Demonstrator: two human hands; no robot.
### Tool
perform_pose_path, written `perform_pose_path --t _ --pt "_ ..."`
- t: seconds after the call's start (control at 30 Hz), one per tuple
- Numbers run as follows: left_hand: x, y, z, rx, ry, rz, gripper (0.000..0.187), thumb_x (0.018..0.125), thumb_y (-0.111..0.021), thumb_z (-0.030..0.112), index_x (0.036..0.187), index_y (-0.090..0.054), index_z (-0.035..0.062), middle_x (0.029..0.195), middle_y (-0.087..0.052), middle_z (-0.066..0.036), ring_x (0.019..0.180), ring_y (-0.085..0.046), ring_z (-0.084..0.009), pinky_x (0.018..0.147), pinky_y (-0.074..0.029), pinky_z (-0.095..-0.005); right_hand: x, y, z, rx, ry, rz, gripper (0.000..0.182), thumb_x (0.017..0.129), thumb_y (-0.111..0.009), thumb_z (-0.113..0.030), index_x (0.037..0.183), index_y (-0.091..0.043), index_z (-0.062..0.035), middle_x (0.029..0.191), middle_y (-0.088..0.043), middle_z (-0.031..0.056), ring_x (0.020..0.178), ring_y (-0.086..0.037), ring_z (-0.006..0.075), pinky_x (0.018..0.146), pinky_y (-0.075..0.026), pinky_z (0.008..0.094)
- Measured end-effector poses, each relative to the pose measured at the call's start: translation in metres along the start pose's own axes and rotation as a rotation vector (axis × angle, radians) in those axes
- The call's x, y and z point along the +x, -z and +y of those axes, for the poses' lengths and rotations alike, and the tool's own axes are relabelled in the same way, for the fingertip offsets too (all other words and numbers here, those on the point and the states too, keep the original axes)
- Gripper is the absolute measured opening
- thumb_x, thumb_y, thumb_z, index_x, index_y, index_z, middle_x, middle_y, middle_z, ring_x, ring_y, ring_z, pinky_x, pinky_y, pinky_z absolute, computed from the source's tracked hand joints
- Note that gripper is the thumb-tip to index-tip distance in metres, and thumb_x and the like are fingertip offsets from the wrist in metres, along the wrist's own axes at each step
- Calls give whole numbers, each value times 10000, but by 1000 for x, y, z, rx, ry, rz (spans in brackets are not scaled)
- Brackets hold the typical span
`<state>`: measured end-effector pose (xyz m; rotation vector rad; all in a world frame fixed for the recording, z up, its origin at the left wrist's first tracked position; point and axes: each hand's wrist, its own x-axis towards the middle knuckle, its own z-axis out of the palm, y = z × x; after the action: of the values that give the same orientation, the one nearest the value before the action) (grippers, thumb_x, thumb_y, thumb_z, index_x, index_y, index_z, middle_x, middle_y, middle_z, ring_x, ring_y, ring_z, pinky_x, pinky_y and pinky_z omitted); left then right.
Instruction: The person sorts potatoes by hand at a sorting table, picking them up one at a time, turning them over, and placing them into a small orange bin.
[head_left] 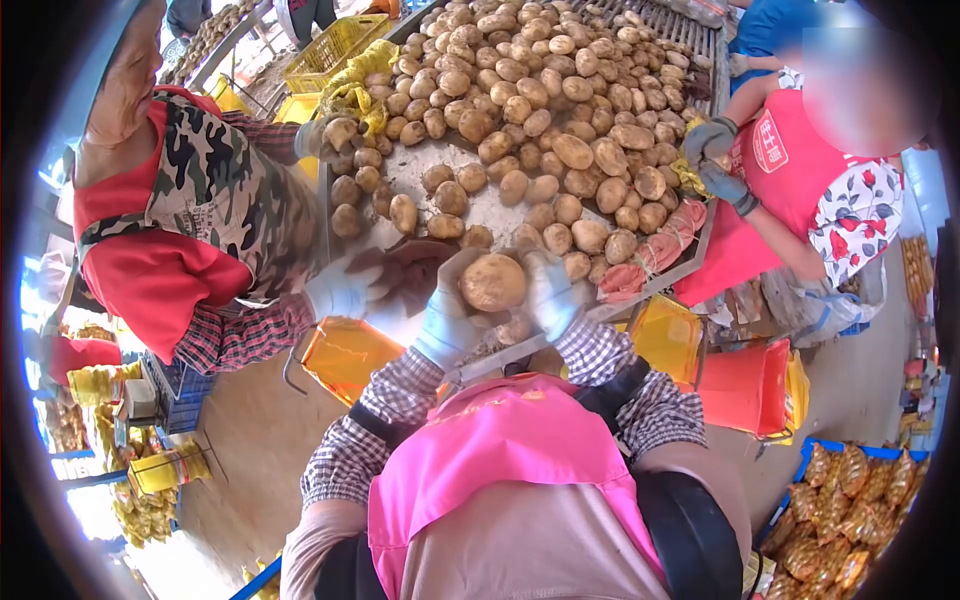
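A large, round brown potato (pixel 493 282) is up close between my two gloved hands, over the near edge of the sorting table. My left hand (pixel 449 312) wraps around its left side. On its right side, my right hand (pixel 553 292) is curled in close, its fingertips partly blurred. A smaller potato (pixel 515 330) shows below, between my wrists. Just beyond my fingers, loose potatoes (pixel 449 197) lie on the metal tabletop (pixel 425 160), with a big heap (pixel 560 90) behind them.
At left, a co-worker's gloved hand (pixel 345 285) reaches near mine; their other holds a potato (pixel 341 131). Another co-worker's gloves (pixel 715 150) are at the right edge, near a pink mesh bag (pixel 655 250). Orange (pixel 345 350) and yellow (pixel 665 335) bins stand below the table.
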<state>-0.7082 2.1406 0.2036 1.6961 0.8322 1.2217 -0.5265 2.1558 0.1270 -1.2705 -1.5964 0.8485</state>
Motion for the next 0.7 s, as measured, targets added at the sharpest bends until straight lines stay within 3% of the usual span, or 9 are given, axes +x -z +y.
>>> perform_pose_path --t 0.03,0.1,0.23,0.3,0.37,0.47,0.57,0.6,0.7 --pt "-2 0 4 -101 -34 17 838 732 -761 -27 1400 -264 73 1284 -475 -128 1166 -525 -217 959 -470 -347 -4 7 -29 120 -62 -22 345 950 -572 -253 1208 -557 -25 961 -662 80 846 -606 106 714 -487 256" --pt "-9 8 0 53 -86 8 801 752 -737 -38 1396 -275 79 1285 -471 -132 1146 -539 -218 939 -485 -351 -11 23 -93 359 -194 -44 400 951 -584 -300 1239 -546 -24 1024 -650 68 825 -598 92 685 -483 230" --pt "-17 16 36 188 90 -78 808 751 -725 -62 1413 -281 69 1306 -459 -132 1192 -510 -224 977 -460 -328 -24 22 -102 475 -306 -159 595 843 -730 -322 1307 -502 -28 1128 -623 83 935 -618 171 784 -518 293" --pt "-23 14 45 -394 425 -91 854 734 -730 -76 1434 -262 72 1339 -442 -128 1223 -487 -221 1009 -444 -321 -29 25 -114 -9 160 -121 761 776 -779 -391 1358 -464 -14 1296 -540 136 1210 -502 227 1035 -404 341" --pt "-34 17 40 -515 464 -121 888 727 -758 -56 1442 -247 61 1364 -424 -129 1234 -480 -214 1028 -437 -329 -35 25 -117 6 225 -120 792 734 -824 -338 1364 -458 -27 1330 -509 134 1239 -477 227 1038 -408 345" --pt "-44 13 33 -300 329 -150 863 736 -771 -34 1426 -259 42 1357 -431 -135 1226 -488 -211 1028 -436 -323 -46 19 -113 42 205 -161 872 695 -845 -352 1381 -422 -21 1378 -464 129 1266 -451 224 1048 -403 341" --pt "-47 3 30 189 -74 -14 787 762 -809 166 1369 -332 17 1325 -464 -155 1205 -507 -236 989 -454 -370 -51 2 -111 228 64 -50 873 627 -890 -263 1342 -449 -28 1285 -529 182 1208 -519 273 1014 -438 365" --pt "-48 -3 25 227 -104 46 798 738 -828 237 1342 -359 10 1304 -478 -169 1192 -519 -264 973 -459 -374 -53 0 -112 241 82 -10 884 619 -895 -273 1337 -444 -21 1276 -530 180 1180 -535 265 991 -454 358" --pt "-47 -4 29 383 -276 28 774 720 -830 204 1321 -378 23 1277 -495 -176 1177 -526 -295 969 -458 -375 -63 1 -127 314 8 84 810 678 -854 -401 1281 -475 -16 1214 -556 157 1097 -573 244 921 -492 336"
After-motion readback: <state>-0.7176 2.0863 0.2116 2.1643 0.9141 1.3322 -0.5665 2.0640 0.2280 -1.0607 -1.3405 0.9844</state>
